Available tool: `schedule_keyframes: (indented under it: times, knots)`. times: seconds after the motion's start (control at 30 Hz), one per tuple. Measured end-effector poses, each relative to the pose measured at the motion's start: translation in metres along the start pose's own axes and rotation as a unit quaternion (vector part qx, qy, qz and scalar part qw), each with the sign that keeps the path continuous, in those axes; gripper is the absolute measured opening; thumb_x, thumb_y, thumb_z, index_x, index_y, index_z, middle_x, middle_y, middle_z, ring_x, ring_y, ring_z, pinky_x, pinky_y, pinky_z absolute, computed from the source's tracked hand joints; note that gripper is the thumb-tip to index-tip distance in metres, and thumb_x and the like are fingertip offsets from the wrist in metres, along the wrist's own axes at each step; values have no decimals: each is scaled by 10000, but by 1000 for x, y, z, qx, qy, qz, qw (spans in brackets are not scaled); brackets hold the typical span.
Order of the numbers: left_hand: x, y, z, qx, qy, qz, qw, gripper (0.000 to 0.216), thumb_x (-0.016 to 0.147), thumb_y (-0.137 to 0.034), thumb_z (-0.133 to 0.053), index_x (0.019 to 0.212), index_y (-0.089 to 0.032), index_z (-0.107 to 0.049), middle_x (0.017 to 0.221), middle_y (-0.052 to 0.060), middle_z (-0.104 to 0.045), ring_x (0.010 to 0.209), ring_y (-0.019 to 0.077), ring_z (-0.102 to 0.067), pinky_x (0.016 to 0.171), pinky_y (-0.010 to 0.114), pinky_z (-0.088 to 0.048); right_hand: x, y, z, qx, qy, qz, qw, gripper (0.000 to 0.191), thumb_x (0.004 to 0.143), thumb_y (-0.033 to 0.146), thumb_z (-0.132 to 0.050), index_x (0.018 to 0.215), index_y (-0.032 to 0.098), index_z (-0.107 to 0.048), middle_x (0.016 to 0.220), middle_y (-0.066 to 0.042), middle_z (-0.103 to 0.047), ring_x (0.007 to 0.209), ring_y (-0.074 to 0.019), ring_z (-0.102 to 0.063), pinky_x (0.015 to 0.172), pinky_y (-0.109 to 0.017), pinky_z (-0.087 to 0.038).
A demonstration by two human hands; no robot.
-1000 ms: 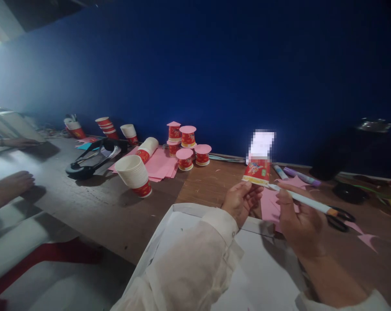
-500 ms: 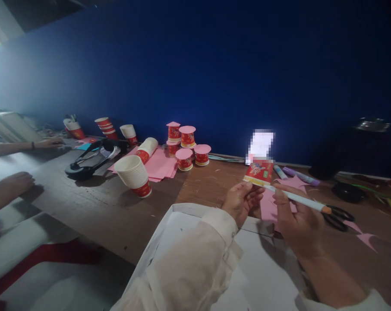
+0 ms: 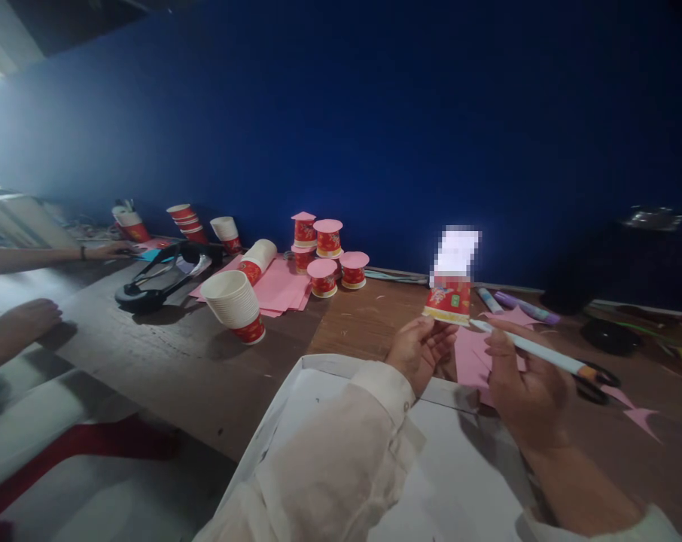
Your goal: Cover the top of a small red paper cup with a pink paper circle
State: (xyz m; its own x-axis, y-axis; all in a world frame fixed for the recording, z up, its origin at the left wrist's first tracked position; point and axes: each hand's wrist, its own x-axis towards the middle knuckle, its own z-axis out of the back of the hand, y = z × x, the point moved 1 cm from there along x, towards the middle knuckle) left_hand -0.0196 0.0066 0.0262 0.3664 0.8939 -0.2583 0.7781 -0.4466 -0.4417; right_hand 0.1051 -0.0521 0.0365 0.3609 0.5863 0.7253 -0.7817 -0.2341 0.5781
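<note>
My left hand (image 3: 417,352) grips a red printed paper cup (image 3: 448,299) by its rim, which points down and shows a yellow band. In my right hand (image 3: 530,376) is a white marker pen (image 3: 544,354) with an orange end; its tip is close to the right side of the cup's rim, and I cannot tell if they touch. Pink paper (image 3: 470,357) with cut edges lies beneath and behind my right hand. Black-handled scissors (image 3: 592,391) are partly covered by the pen's end. A white shallow box lid (image 3: 330,365) sits under my forearms.
Upside-down red cups topped with pink paper discs (image 3: 322,269) stand near the blue partition (image 3: 341,113). Left of them are stacked paper cups (image 3: 233,305), pink sheets (image 3: 281,290) and a black headset-like strap (image 3: 135,297). Another person's hands (image 3: 28,324) are at far left. A lit, blurred screen (image 3: 455,252) stands behind the held cup.
The pen has shifted slightly right and down, away from the middle of the cup's rim. The held cup has turned or tilted a little. The other person's far hand has moved right.
</note>
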Motion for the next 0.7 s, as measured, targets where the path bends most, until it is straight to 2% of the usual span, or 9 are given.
schedule_keyframes:
  times: [0.3, 0.47, 0.7]
  knots:
    - [-1, 0, -1, 5, -1, 2, 1000, 159, 929, -124, -571, 818, -92, -681, 778, 95, -714, 718, 135, -705, 712, 218, -570, -3, -4, -3, -4, 21, 30, 999, 310, 970, 440, -551, 1114, 232, -730, 854, -80, -727, 750, -244, -677, 815, -427, -527]
    - [0, 1, 0, 7, -11, 4, 1000, 149, 929, -134, -586, 824, -91, -682, 788, 102, -717, 739, 147, -715, 754, 240, -579, -1, -2, -2, -10, 12, 33, 999, 295, 973, 434, -542, 1070, 232, -734, 782, -67, -702, 773, -252, -672, 838, -435, -526]
    - [-2, 0, -2, 4, -3, 8, 1000, 168, 933, -119, -556, 816, -93, -673, 756, 91, -706, 707, 137, -711, 689, 214, -572, -1, -2, -3, 4, 20, 29, 999, 299, 975, 434, -543, 1093, 231, -728, 829, -72, -711, 764, -243, -673, 835, -429, -526]
